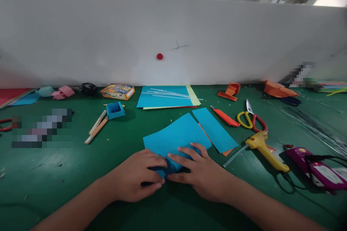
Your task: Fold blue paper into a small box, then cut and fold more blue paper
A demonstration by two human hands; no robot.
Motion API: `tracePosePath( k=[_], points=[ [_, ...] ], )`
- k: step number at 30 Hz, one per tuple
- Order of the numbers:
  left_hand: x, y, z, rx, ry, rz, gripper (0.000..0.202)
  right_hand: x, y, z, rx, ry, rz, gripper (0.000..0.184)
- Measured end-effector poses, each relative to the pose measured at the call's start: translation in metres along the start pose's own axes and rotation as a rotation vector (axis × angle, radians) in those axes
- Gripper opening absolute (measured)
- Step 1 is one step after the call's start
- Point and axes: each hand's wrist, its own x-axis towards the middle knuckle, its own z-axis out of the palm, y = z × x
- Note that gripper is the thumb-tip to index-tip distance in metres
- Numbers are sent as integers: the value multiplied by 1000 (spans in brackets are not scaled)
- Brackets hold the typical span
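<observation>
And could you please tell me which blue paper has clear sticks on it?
The far sheet by the white panel: sticks lie across it, while the near sheet under the fingers and the strip show none.

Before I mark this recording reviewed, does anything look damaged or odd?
Yes: a dark, branching mark on the white panel, right of the red disc. It resembles a crack, though it may be drawn.

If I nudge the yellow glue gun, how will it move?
The yellow glue gun probably won't roll far, since it lies flat on its side. Its cord may drag or tug at the handle. The protruding glue stick could swing with it.
</observation>
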Motion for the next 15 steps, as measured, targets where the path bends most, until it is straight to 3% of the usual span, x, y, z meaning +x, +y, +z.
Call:
tracePosePath(
  k=[8,15],
  points=[
    [0,-1,-1,-16,14,2,16,-4,2,-5,28,19,41,60],
    [-1,-4,-1,-48,31,14,14,-25,33,-30,38,84,219,56]
  ],
)
